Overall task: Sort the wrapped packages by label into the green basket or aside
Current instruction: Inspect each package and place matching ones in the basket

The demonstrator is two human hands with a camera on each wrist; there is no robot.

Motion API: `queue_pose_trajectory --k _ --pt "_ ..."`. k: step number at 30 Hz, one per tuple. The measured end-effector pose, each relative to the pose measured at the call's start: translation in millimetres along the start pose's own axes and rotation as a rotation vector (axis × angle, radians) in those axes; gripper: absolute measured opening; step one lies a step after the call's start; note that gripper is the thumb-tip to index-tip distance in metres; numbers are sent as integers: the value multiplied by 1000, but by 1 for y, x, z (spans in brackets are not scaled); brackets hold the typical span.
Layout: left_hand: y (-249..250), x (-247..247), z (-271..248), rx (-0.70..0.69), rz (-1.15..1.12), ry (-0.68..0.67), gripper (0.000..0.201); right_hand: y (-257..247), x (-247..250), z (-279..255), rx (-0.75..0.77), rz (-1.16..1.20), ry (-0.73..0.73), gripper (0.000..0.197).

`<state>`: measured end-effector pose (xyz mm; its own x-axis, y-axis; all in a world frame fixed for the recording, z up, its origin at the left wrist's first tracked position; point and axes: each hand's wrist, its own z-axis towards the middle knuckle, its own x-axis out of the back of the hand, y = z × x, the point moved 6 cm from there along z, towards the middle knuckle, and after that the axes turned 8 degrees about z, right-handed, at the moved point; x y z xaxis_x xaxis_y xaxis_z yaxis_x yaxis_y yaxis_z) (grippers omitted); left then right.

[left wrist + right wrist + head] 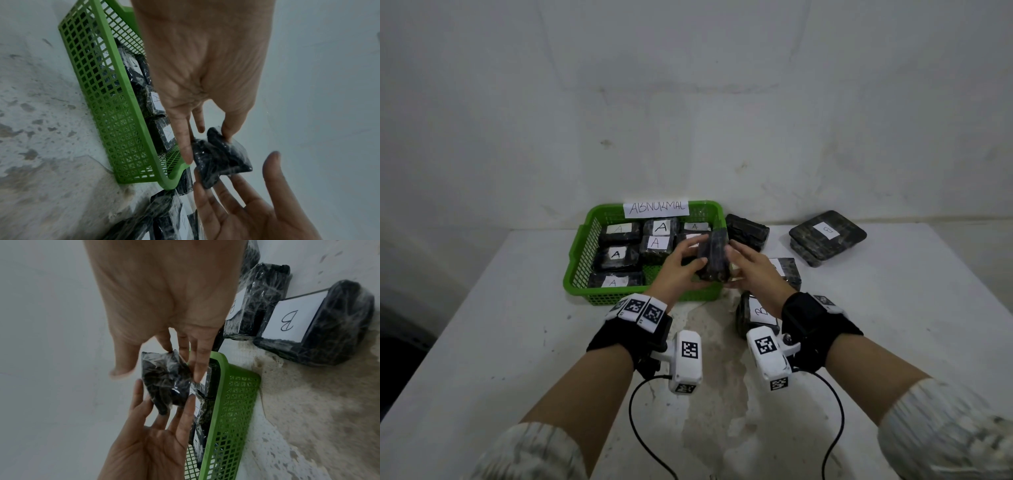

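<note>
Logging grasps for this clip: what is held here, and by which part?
A black wrapped package, label not visible, held above the green basket's right end between both hands: left hand fingertips on its left side, right hand fingers on its right.

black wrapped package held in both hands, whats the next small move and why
Probably turn the black plastic-wrapped package until its label faces up. Both hands, left hand and right hand, hold it on edge over the green mesh basket, and no letter shows in any view.

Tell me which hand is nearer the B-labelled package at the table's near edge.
Right. The right hand is just above and beside the B-labelled package; the left hand is further off, over the green basket.
</note>
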<state>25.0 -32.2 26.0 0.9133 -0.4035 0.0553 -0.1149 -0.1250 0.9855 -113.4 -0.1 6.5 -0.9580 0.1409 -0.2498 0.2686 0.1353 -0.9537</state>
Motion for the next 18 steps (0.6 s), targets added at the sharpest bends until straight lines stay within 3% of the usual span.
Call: queue_pose_trajectory --k 4,7,10,15,18 --pt "-2 0 3 76 35 25 28 -9 7 2 128 -106 127 29" --pt "-3 -2 2 123 39 29 29 -13 7 2 201 -141 128 44" --pt "-6 -3 4 121 98 46 42 -14 2 1 175 -160 88 50" --pt "-3 -12 3 130 -71 18 38 -11 -11 3 108 -302 83 53" --pt "-1 -14 2 140 -92 -5 37 -15 -14 0 164 -317 108 36"
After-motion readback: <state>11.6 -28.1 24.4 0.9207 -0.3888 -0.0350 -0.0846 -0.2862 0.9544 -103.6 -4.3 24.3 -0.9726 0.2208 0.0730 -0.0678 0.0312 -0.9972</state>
